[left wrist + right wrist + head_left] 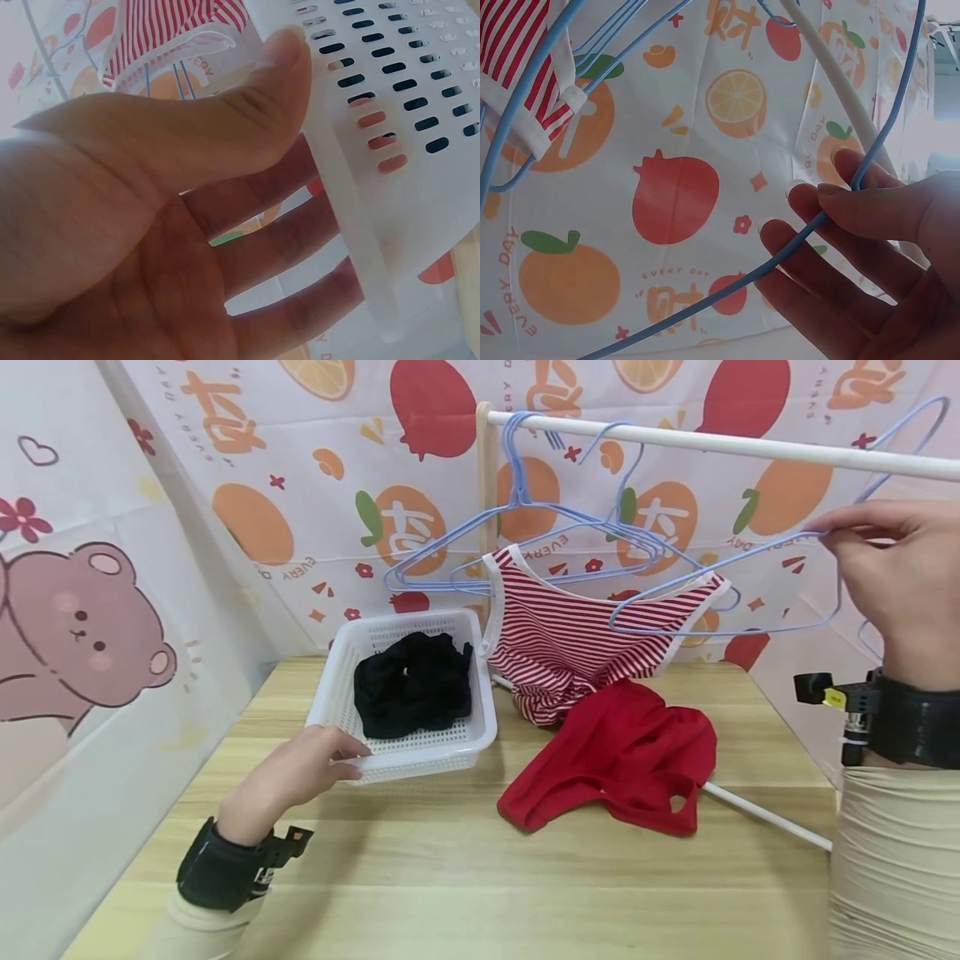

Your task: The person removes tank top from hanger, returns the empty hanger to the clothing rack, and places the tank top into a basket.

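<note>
My left hand [296,770] grips the near left corner of a white plastic basket [431,758]; in the left wrist view the thumb [274,97] presses the perforated wall and the fingers lie behind the rim. A crumpled black garment [412,689] sits inside the basket. At the right, my right hand [903,581] pinches a blue wire hanger [723,633] between thumb and fingers, below its hook. The right wrist view shows the hanger's wire [727,283] running across the fingers. Behind that hanger, a red-and-white striped tank top [592,618] hangs from another blue hanger.
Several blue hangers [517,497] hang on the white rail [720,443] of a rack. A red garment [622,760] lies bunched on the wooden table [480,893], over a thin white bar [768,814]. Patterned cloth [300,452] covers the walls behind.
</note>
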Tool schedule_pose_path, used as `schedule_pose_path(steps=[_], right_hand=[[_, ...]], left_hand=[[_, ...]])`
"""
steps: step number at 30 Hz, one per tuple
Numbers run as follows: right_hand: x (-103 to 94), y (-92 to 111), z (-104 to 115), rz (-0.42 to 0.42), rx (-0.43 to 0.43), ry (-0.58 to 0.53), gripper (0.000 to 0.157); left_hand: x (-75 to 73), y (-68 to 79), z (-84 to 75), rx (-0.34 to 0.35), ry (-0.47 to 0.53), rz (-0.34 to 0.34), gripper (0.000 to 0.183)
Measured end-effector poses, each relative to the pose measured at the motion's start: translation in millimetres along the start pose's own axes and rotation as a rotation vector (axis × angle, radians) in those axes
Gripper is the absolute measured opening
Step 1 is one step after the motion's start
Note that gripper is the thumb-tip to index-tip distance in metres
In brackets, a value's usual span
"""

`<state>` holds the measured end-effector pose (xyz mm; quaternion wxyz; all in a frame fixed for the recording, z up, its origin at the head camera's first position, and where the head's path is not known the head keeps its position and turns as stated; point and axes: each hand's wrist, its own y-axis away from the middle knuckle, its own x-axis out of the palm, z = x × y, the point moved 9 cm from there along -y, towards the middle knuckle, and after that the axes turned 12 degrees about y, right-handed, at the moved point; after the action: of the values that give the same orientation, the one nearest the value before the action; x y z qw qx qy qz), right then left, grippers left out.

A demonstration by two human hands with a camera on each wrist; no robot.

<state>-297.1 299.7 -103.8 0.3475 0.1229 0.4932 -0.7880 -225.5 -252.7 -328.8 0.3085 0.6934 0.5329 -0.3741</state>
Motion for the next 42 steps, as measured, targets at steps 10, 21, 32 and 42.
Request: schedule_pose_path(steps=[10, 21, 32, 42], right_hand=[[-0.5, 8.7, -0.6, -0.010, -0.031, 0.049, 0.029], [-5.4, 24.1, -4.2, -0.048, -0.114, 0.016, 0.027], [-4.1, 38.1, -11.7, -0.061, -0.123, -0.023, 0.023], [-1.4, 52.2, -20.5, -0.065, -0.090, -0.111, 0.052]], left_hand=[[1.1, -2.1, 3.6, -0.023, -0.004, 0.015, 0.025], [-0.5, -0.7, 3.7, -0.049, -0.003, 0.016, 0.028], [-2.1, -1.5, 2.2, -0.033, -0.004, 0.007, 0.026], [-0.7, 2.3, 1.6, 0.000, 0.002, -0.014, 0.022]])
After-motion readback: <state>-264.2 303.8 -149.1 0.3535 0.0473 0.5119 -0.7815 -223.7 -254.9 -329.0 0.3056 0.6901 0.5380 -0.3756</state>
